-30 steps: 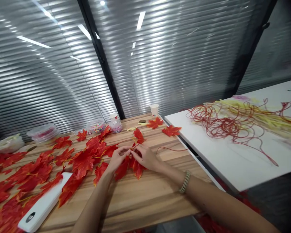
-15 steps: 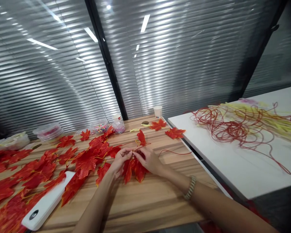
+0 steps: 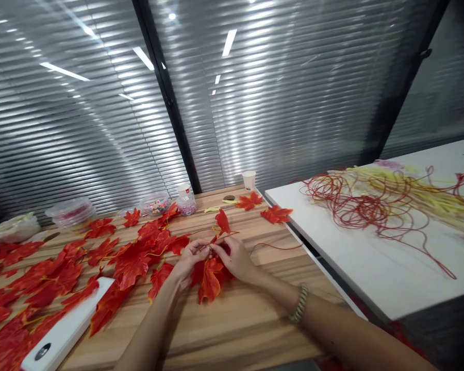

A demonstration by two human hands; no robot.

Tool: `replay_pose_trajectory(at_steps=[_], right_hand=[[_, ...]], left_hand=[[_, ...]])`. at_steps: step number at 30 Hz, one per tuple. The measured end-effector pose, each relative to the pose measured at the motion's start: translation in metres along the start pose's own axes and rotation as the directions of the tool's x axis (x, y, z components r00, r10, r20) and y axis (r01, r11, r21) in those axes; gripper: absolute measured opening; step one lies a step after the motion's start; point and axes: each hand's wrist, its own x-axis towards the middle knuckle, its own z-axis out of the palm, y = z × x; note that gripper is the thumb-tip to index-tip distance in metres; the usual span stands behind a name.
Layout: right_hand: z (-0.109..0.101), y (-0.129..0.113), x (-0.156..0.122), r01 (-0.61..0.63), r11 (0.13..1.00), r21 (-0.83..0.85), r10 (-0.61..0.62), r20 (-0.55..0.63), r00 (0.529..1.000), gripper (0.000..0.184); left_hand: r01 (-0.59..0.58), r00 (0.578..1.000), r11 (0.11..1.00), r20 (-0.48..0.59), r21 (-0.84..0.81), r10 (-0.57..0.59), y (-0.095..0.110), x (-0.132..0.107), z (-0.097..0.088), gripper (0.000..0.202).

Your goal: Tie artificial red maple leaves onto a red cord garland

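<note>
My left hand (image 3: 189, 260) and my right hand (image 3: 235, 257) meet fingertip to fingertip over the wooden table (image 3: 232, 319). Both pinch the stem of a red maple leaf (image 3: 210, 275) that hangs under them. A thin red cord (image 3: 278, 246) runs from the pinch off to the right. A smaller red leaf (image 3: 222, 221) stands just beyond the fingers. My right wrist wears a beaded bracelet (image 3: 300, 303).
Several red leaves (image 3: 62, 268) cover the table's left half. A white flat device (image 3: 62, 335) lies near the front left. Bead tubs (image 3: 156, 205) and a paper cup (image 3: 249, 180) stand at the back. A white table (image 3: 390, 268) at right bears coils of red cord (image 3: 351, 206) and yellow strands.
The leaf under my fingers has turned and hangs lower, more to the front. Both hands stay joined at nearly the same spot; the view shifted slightly.
</note>
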Motion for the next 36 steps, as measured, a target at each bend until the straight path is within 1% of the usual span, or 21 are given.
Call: replay_pose_trajectory(at_steps=[2, 5, 7, 8, 9, 10, 11, 13, 15, 16, 18, 20, 22, 26, 28, 32, 36], right_hand=[[0.0, -0.001, 0.0, -0.01, 1.0, 0.018, 0.011, -0.013, 1.0, 0.009], [0.001, 0.0, 0.0, -0.034, 0.999, 0.036, 0.034, -0.023, 0.999, 0.007], [0.0, 0.002, 0.0, -0.061, 0.998, 0.035, 0.062, -0.028, 0.998, 0.007], [0.0, 0.004, 0.0, -0.074, 0.997, 0.032, 0.075, -0.029, 0.997, 0.006], [-0.001, 0.005, 0.0, -0.083, 0.996, 0.028, 0.084, -0.026, 0.996, 0.005], [-0.001, 0.007, 0.001, -0.086, 0.996, 0.019, 0.086, -0.019, 0.996, 0.007], [-0.002, 0.008, 0.001, -0.084, 0.996, 0.001, 0.084, -0.008, 0.996, 0.01], [-0.003, 0.01, 0.001, -0.066, 0.996, -0.062, 0.068, 0.026, 0.997, 0.013], [-0.004, 0.012, 0.001, -0.028, 0.99, -0.141, 0.037, 0.062, 0.997, 0.012], [-0.004, 0.012, 0.001, -0.004, 0.985, -0.173, 0.018, 0.081, 0.997, 0.013], [-0.004, 0.013, 0.001, 0.039, 0.976, -0.216, -0.016, 0.109, 0.994, 0.015], [-0.004, 0.013, 0.001, 0.061, 0.967, -0.249, -0.03, 0.128, 0.991, 0.017], [-0.004, 0.013, 0.0, 0.072, 0.957, -0.282, -0.032, 0.142, 0.989, 0.018], [-0.003, 0.015, 0.0, 0.088, 0.94, -0.329, -0.031, 0.174, 0.984, 0.018], [-0.003, 0.016, 0.0, 0.095, 0.934, -0.344, -0.036, 0.175, 0.984, 0.018], [-0.005, 0.015, 0.001, 0.139, 0.936, -0.323, -0.082, 0.187, 0.979, 0.019], [-0.005, 0.013, 0.001, 0.158, 0.952, -0.262, -0.106, 0.202, 0.974, 0.019]], left_hand=[[0.002, 1.0, 1.0, 0.003, 0.001, -0.002, 0.001, -0.001, 0.001, 0.038], [-0.03, 1.0, 0.999, 0.01, 0.039, 0.03, -0.001, 0.0, 0.001, 0.036], [-0.094, 0.996, 0.988, 0.0, 0.125, 0.094, -0.003, 0.003, 0.0, 0.033], [-0.146, 0.989, 0.969, -0.002, 0.197, 0.15, -0.004, 0.004, 0.0, 0.03], [-0.212, 0.975, 0.933, 0.006, 0.292, 0.22, -0.004, 0.006, -0.001, 0.027], [-0.289, 0.953, 0.869, 0.032, 0.402, 0.302, -0.005, 0.007, -0.002, 0.024], [-0.369, 0.92, 0.775, 0.081, 0.513, 0.384, -0.006, 0.008, -0.003, 0.02], [-0.507, 0.831, 0.529, 0.224, 0.681, 0.508, -0.008, 0.008, -0.006, 0.017], [-0.589, 0.741, 0.3, 0.353, 0.751, 0.571, -0.01, 0.009, -0.009, 0.022], [-0.606, 0.706, 0.214, 0.396, 0.766, 0.587, -0.012, 0.009, -0.011, 0.023], [-0.613, 0.66, 0.087, 0.448, 0.786, 0.604, -0.013, 0.009, -0.013, 0.025], [-0.61, 0.63, 0.003, 0.482, 0.792, 0.609, -0.014, 0.008, -0.014, 0.026], [-0.607, 0.611, -0.038, 0.498, 0.793, 0.615, -0.014, 0.008, -0.014, 0.027], [-0.603, 0.596, -0.048, 0.489, 0.796, 0.637, -0.013, 0.007, -0.015, 0.027], [-0.607, 0.591, -0.042, 0.486, 0.794, 0.644, -0.013, 0.007, -0.015, 0.026], [-0.604, 0.596, -0.007, 0.458, 0.797, 0.66, -0.011, 0.006, -0.014, 0.025], [-0.613, 0.575, 0.004, 0.444, 0.79, 0.687, -0.014, 0.006, -0.013, 0.023]])
